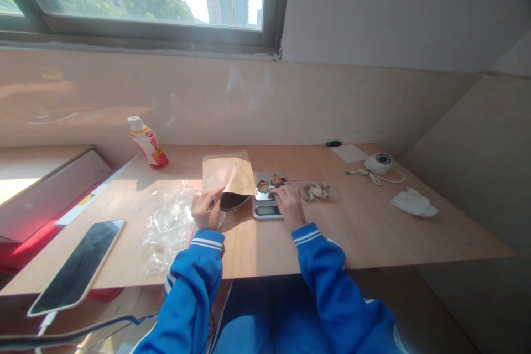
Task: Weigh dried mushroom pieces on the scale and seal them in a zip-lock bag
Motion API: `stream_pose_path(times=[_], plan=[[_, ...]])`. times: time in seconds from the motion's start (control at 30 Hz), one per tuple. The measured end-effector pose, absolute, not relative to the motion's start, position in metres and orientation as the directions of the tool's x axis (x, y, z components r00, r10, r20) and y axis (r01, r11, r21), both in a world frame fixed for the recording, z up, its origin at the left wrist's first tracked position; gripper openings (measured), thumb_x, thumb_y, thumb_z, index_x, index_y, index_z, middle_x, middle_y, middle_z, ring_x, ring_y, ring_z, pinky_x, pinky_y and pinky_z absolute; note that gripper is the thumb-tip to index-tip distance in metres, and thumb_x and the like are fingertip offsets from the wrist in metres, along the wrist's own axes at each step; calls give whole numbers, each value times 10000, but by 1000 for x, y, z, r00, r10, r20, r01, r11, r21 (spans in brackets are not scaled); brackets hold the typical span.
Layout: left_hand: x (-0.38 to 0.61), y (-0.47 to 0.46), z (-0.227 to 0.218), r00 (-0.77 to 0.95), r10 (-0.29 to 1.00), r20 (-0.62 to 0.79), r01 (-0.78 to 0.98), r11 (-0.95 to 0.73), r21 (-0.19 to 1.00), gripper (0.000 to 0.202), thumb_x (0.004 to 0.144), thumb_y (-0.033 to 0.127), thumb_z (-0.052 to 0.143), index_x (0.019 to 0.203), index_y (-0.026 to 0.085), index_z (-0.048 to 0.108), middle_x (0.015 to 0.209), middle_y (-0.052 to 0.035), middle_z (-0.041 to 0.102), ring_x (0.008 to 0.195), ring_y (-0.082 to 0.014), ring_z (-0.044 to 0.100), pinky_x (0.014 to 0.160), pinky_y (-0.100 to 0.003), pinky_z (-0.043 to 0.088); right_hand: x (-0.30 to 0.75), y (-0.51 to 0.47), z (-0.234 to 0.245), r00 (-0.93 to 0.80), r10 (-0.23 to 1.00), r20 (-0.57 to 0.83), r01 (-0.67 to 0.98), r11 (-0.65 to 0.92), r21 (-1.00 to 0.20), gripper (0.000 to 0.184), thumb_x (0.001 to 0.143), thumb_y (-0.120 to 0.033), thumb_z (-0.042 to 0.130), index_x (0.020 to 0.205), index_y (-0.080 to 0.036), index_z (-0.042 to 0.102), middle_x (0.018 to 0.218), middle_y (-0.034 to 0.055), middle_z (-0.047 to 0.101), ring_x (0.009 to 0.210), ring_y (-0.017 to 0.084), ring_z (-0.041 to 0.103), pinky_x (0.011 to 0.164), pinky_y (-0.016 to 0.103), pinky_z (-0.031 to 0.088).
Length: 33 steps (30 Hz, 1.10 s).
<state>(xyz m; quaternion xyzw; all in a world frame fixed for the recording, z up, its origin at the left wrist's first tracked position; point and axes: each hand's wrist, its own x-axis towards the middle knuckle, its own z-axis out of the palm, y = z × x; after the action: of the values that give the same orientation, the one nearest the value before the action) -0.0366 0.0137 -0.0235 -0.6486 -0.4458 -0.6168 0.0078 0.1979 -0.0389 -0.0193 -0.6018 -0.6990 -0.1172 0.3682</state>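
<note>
My left hand (207,208) grips the edge of a brown kraft paper pouch (229,173), whose open mouth faces me and shows a dark inside. Beside the pouch is a small digital kitchen scale (267,211) with a silver plate. Brown dried slices (277,179) lie on that plate; their exact kind is unclear. Over the plate's right front edge is my right hand (289,206), fingers pinched on a small dark dried slice (271,193). Just to its right lies a clear zip bag (319,191) with pale and brown dried pieces inside.
Crumpled clear plastic bags (168,227) lie left of my left hand. A phone (78,265) with a cable overhangs the table's left front edge. A drink bottle (147,142) stands behind. At right are a white dome camera (378,163), paper (349,153) and a white tissue (414,202).
</note>
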Motion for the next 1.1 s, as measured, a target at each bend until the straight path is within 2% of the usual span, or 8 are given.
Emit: stream_pose_path(times=[0.13,0.27,0.4,0.57,0.7,0.97,1.1], plan=[[-37,14,-23,-156,577,802,593,-594,543,192,838,249,561,940,250,725,820,-28,687,772,-173,565,682,-289,431,198,-40,-21,-56,743,667,879,353,-320,265,928,-202,429,1072,-200,651,1002,85,672,954,229,592,877,377,457],[-37,14,-24,-152,570,808,588,-605,537,192,838,253,566,943,246,726,808,-27,686,757,-168,556,674,-281,435,200,-44,-20,-82,707,702,835,433,-339,336,916,-162,398,1178,-201,605,1119,77,661,1033,210,592,924,376,447],[-38,15,-24,-154,560,814,589,-609,531,181,840,262,575,926,243,733,797,-23,689,754,-159,554,693,-276,453,210,-47,-21,107,647,755,838,350,-419,313,889,-133,387,1042,-184,654,1031,94,655,990,215,588,891,377,455],[-38,16,-24,-147,564,812,592,-608,529,176,840,265,582,924,247,735,809,-22,696,747,-155,557,703,-281,463,226,-52,-30,302,633,713,784,261,-564,293,844,-95,386,865,-177,667,890,80,598,884,209,574,831,365,460],[-38,15,-24,-155,556,817,592,-609,527,173,835,258,589,928,249,734,806,-18,697,751,-156,561,698,-278,467,231,-56,-36,387,603,697,760,219,-612,287,822,-75,394,785,-178,660,837,63,579,840,203,562,805,355,448],[-38,15,-25,-150,545,825,599,-614,515,192,836,230,580,955,257,729,823,-21,695,767,-161,557,692,-275,456,230,-56,-36,336,563,755,809,239,-538,285,804,-49,406,731,-184,646,779,47,573,788,196,557,755,342,444],[-38,17,-24,-149,524,839,597,-629,499,181,832,232,589,939,252,734,784,-22,687,740,-157,555,676,-274,451,218,-63,-29,170,552,816,826,372,-423,289,815,-37,400,759,-190,639,792,52,590,795,191,568,754,338,473]])
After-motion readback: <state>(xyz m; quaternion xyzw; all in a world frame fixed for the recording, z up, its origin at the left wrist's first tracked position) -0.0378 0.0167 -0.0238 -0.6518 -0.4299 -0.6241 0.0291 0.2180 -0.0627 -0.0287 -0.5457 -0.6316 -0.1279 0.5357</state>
